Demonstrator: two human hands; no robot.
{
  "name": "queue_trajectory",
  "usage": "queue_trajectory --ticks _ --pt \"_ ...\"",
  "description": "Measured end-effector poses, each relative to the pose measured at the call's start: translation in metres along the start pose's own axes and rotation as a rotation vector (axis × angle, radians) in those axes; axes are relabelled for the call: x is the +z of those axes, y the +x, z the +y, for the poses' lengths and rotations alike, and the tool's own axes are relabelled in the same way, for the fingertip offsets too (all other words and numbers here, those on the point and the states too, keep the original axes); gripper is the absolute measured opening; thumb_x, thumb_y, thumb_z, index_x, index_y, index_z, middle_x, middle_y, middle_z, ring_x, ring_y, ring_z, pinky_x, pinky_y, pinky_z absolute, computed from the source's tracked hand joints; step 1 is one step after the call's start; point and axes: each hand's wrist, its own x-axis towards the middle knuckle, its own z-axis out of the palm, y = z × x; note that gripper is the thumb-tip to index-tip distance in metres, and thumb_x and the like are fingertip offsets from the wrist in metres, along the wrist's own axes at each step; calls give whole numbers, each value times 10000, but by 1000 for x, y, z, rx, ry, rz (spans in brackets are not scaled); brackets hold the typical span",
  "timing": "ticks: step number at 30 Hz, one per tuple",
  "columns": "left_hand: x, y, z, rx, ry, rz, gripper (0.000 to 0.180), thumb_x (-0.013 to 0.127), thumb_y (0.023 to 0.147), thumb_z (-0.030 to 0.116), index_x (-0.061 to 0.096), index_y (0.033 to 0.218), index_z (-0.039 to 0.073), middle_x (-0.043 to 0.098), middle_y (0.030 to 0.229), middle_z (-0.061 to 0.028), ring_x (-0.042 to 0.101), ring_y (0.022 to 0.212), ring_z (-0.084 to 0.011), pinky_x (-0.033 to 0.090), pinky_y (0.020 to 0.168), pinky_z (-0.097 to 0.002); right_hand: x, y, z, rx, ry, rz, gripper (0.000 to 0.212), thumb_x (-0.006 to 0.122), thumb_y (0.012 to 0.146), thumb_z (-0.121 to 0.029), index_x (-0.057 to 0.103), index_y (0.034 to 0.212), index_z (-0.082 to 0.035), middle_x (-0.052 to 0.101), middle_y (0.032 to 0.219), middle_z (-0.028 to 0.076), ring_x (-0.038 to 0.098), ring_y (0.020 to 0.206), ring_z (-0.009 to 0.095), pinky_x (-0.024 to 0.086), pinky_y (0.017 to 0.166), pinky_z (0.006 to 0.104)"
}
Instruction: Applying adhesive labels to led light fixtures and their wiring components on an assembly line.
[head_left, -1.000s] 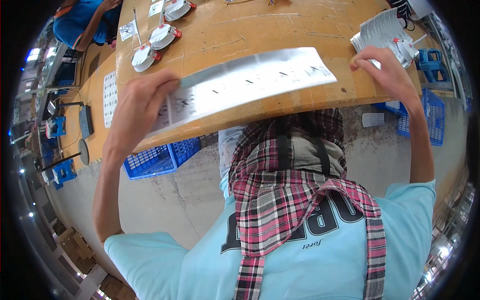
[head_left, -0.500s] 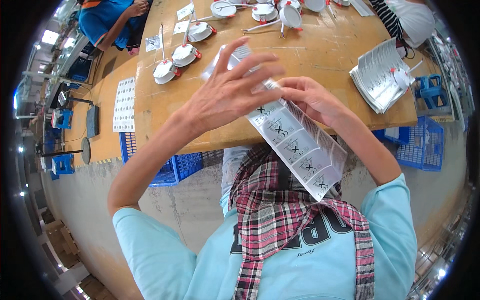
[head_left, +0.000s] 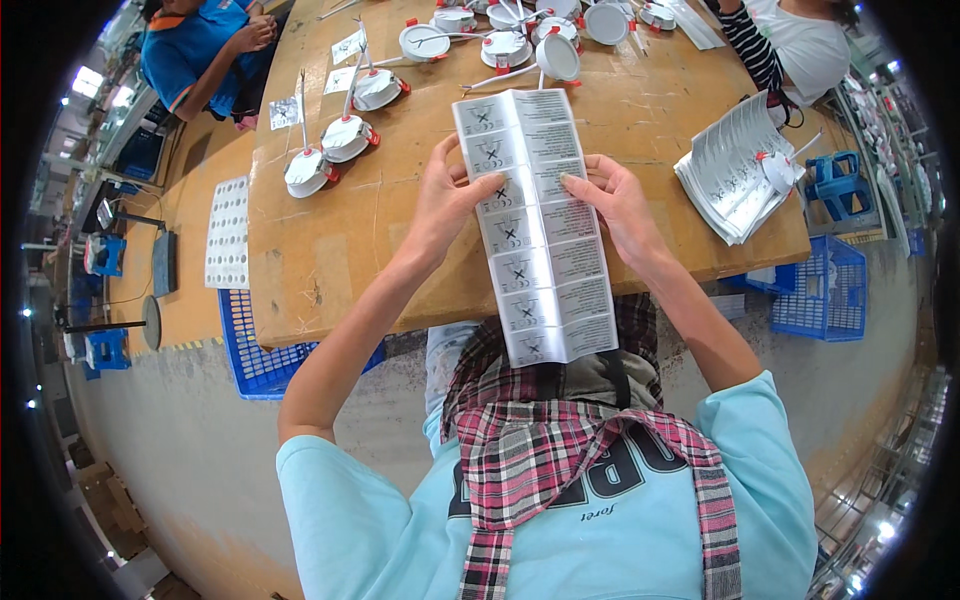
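I've got the left hand (head_left: 445,203) and right hand (head_left: 622,207) each pinching a long side of the printed sheet (head_left: 541,245) over the near edge of the tabletop (head_left: 330,250), white lamps (head_left: 506,48) toward its far end.

A factory workshop: co-workers (head_left: 195,60) share a workbench (head_left: 650,125) strewn with white light fittings (head_left: 506,47), blue crates (head_left: 847,300) nearby.

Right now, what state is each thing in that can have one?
Silver label sheet: held up, opened out, creased lengthwise
Left hand: gripping the sheet's left side
Right hand: gripping its right side
Stack of label sheets: on the table, curled
Downlight on the stack: resting, cable extended
Three leftmost downlights: on the table, cables raised
Rightmost blue crate: resting on the floor
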Motion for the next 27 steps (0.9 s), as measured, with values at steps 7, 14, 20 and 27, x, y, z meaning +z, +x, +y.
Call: queue_trajectory --ticks 7,14,20,27 --pt "2 4 -2 42 198 11 726 669 816 94 231 1374 -62 557 1170 -186 575 1043 -208 506 811 -301 -1 -2 -2 -185 -340 108 416 634 840 -63 447 1191 58 659 897 127 637 791 136 520 673 245" --pt "19 -4 13 587 945 177 658 688 788 105 357 1353 41 365 1316 -181 399 1211 -313 381 1006 -397 -9 -2 -11 -281 -536 265 505 630 826 -42 394 1267 21 655 850 132 646 759 175 519 657 282" --pt "29 21 22 580 860 50 453 677 805 135 517 1222 58 451 1237 -152 439 1165 -325 377 982 -409 -28 -1 -29 -233 -845 299 559 656 796 -57 387 1281 11 622 884 143 636 755 243 499 684 346" --pt "46 126 44 605 939 309 522 685 797 332 533 1152 -21 518 1140 -172 565 977 -267 482 762 -363 -24 -2 -34 -561 -1315 369 562 693 740 -66 433 1233 8 431 1187 148 407 1097 304 339 962 399"
